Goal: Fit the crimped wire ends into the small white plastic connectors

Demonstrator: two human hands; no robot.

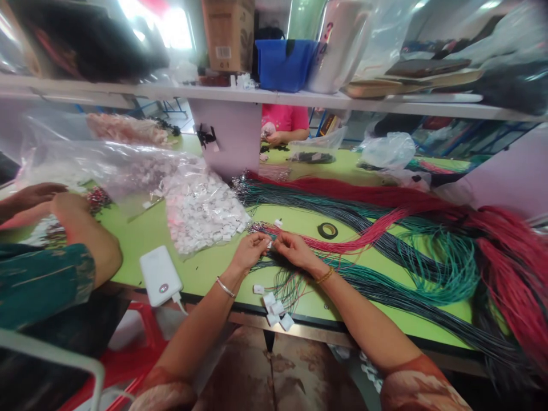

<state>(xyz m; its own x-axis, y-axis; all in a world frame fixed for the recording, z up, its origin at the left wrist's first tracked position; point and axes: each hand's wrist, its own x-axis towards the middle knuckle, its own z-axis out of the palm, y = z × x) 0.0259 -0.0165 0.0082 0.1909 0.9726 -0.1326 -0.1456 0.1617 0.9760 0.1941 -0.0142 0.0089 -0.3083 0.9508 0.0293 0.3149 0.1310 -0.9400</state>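
Note:
Over the green table, my left hand (252, 251) pinches a small white connector housing (269, 244) at its fingertips. My right hand (295, 250) is closed close beside it, its fingertips nearly meeting the housing; what it pinches is too small to make out. Just behind my hands are the metal-tipped ends of a red wire bundle (338, 244). Black and green wires (368, 282) run rightward from under my right forearm. Below my hands, several white connectors (277, 308) with thin wires attached lie at the table's front edge.
A clear plastic bag of white housings (205, 208) lies left of my hands. A white power bank (160, 275) with a cable is near the front edge. Black tape (327, 230) lies among the wires. A co-worker's arm (88, 240) is at left. A shelf (171, 91) crosses above.

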